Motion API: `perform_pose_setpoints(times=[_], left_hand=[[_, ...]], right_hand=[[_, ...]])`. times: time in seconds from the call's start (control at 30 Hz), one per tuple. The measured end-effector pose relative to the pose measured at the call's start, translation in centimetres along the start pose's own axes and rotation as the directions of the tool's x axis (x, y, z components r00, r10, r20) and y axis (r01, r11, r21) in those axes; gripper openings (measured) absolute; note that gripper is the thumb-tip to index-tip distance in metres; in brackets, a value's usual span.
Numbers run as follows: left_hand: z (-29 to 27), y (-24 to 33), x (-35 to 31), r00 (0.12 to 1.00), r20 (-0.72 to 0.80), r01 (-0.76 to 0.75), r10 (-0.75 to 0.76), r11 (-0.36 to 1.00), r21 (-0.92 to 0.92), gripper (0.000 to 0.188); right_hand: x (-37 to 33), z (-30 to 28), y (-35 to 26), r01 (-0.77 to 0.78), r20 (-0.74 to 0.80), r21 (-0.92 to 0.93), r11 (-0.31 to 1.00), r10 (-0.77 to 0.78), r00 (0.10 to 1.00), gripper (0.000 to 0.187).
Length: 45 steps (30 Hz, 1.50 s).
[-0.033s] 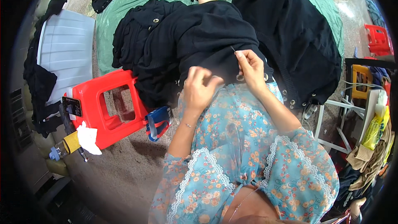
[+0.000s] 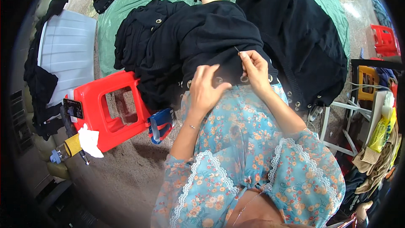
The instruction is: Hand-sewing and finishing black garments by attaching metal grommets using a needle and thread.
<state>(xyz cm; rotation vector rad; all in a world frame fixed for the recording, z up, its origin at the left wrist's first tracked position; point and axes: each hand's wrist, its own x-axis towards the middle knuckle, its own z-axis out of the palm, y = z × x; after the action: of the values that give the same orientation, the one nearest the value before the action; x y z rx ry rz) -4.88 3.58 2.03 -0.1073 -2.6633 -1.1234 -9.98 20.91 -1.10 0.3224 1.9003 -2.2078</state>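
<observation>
Across my lap lies a black knitted garment point(image 2: 215, 29), with several shiny round buttons along its near edge. My left hand point(image 2: 206, 89) is over that edge, fingers apart and slightly blurred, with nothing seen in it. One round button point(image 2: 219, 80) shows just beyond its thumb. Between thumb and forefinger, my right hand point(image 2: 255, 68) pinches a thin dark needle point(image 2: 237, 50), its tip pointing up and away over the black cloth. Another button point(image 2: 244, 78) sits beside the right hand's palm. No thread can be made out.
More black garments point(image 2: 303, 38) with buttons lie to the right on a green sheet point(image 2: 109, 38). At left stand a red plastic stool point(image 2: 90, 97) bearing a phone point(image 2: 74, 108), and a pale grey bin point(image 2: 69, 50). A small blue bag point(image 2: 160, 126) sits by the stool; a white frame point(image 2: 327, 122) is at right.
My left hand's fingers have spread and turned upward, and its thumb has shifted slightly, uncovering a button. The right hand holds still with the needle.
</observation>
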Motion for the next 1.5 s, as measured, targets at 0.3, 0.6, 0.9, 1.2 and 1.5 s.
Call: perform_pose_setpoints(times=[0.3,0.6,0.9,1.2,1.5], left_hand=[[-0.4,-0.7,-0.9,0.953,0.283,0.092,-0.112,0.992,0.083,0.029],[-0.3,-0.5,-1.5,0.968,0.239,0.028,-0.073,0.982,0.187,0.018],[-1.7,-0.7,-2.1,0.942,0.242,0.164,-0.235,0.946,0.280,0.007],[-1.3,-4.2,-2.5,0.956,0.154,0.249,-0.250,0.968,0.029,0.007],[-0.4,-4.6,-2.8,0.966,0.130,0.216,-0.225,0.973,0.079,0.007]], right_hand=[[-1.5,0.4,1.0,0.161,0.170,-0.320,0.934,-0.111,0.979,0.027],[-1.0,0.9,0.1,0.255,0.251,-0.402,0.879,-0.162,0.954,0.028],[-1.4,1.5,1.1,0.347,0.359,-0.327,0.879,-0.224,0.906,0.024],[-2.4,2.0,1.0,0.503,0.415,-0.410,0.761,-0.336,0.846,0.027],[-3.6,1.4,-0.1,0.408,0.421,-0.465,0.786,-0.209,0.882,0.027]])
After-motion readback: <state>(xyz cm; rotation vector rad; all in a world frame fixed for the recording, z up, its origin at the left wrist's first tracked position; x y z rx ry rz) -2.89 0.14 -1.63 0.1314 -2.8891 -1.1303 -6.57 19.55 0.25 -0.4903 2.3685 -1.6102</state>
